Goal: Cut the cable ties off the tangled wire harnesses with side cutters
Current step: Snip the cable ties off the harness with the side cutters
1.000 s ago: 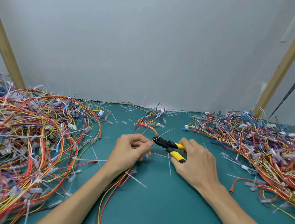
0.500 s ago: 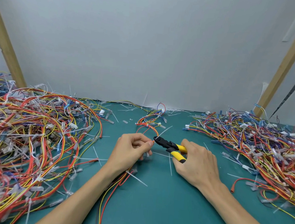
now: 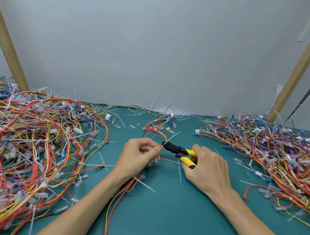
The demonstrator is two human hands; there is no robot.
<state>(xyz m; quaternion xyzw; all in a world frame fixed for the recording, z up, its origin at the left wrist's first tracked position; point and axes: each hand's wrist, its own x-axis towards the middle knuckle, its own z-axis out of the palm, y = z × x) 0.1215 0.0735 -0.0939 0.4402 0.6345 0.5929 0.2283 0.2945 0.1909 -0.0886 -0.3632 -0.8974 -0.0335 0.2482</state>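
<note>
My left hand [image 3: 138,158] pinches a thin red, orange and yellow wire harness [image 3: 155,132] at the middle of the teal table. Its wires trail from under my wrist toward me and loop away behind my fingers. My right hand [image 3: 205,170] grips the yellow handles of the side cutters [image 3: 180,152]. Their black jaws touch the harness just beyond my left fingertips, at a white cable tie [image 3: 173,136] whose tail sticks up to the right.
A big tangle of harnesses [image 3: 27,145] covers the left of the table, another pile [image 3: 281,156] the right. Loose cut cable ties [image 3: 145,185] lie on the teal mat [image 3: 167,219] around my hands. Wooden posts [image 3: 307,57] lean against the grey wall.
Both hands have stayed nearly in place. The cutter jaws have edged a little closer to my left fingertips at the tie.
</note>
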